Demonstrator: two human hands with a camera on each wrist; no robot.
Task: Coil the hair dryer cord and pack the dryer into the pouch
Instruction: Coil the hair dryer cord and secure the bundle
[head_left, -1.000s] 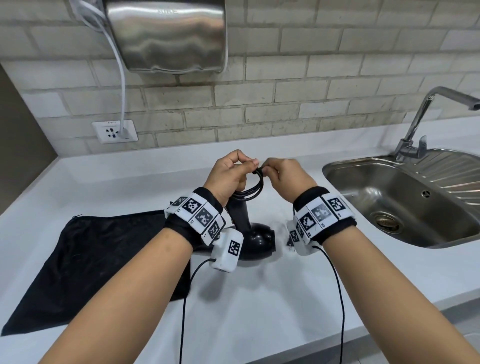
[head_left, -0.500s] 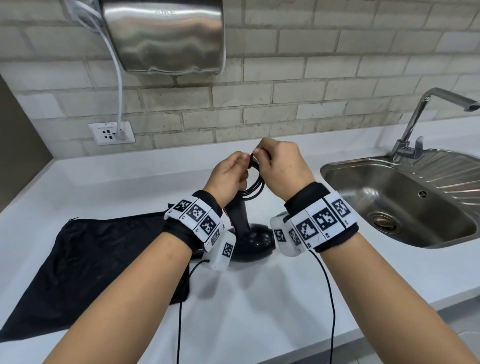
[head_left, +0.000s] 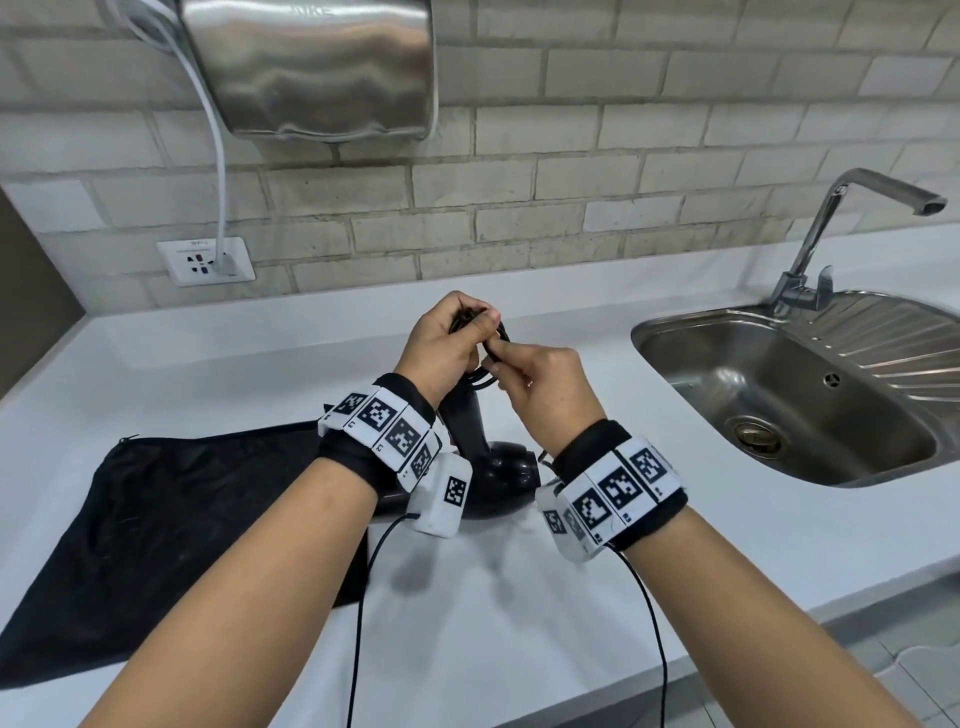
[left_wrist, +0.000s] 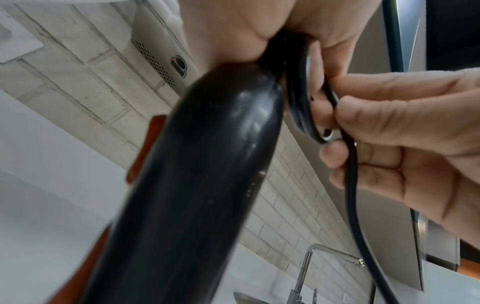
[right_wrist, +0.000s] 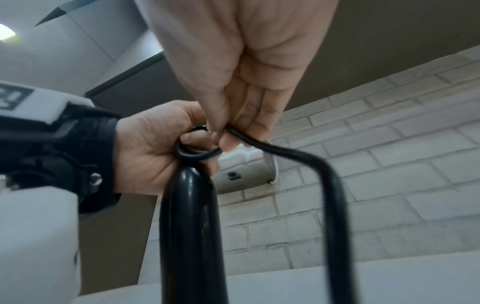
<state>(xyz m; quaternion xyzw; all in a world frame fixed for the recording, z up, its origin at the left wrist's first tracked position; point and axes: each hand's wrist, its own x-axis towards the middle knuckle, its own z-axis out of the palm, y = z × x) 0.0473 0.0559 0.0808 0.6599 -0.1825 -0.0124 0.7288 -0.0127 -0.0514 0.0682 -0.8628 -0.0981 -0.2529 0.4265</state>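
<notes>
The black hair dryer (head_left: 493, 467) stands head-down on the white counter (head_left: 234, 364), handle (left_wrist: 197, 185) up. My left hand (head_left: 447, 345) grips the coiled black cord (left_wrist: 301, 107) bunched at the top of the handle (right_wrist: 189, 226). My right hand (head_left: 540, 379) pinches a loose strand of cord (right_wrist: 298, 154) beside the loops (right_wrist: 197, 153). That strand hangs down past the handle. The black pouch (head_left: 156, 519) lies flat on the counter to the left, its near edge under my left forearm.
A steel sink (head_left: 800, 395) with a tap (head_left: 841, 228) sits at the right. A metal hand dryer (head_left: 311, 67) hangs on the brick wall, its white cable plugged into a socket (head_left: 205, 261). The counter's front edge runs just below my forearms.
My right hand has dropped from above the left hand's fingers to below and right of them, drawing the cord strand down. The left hand keeps its hold on the coil.
</notes>
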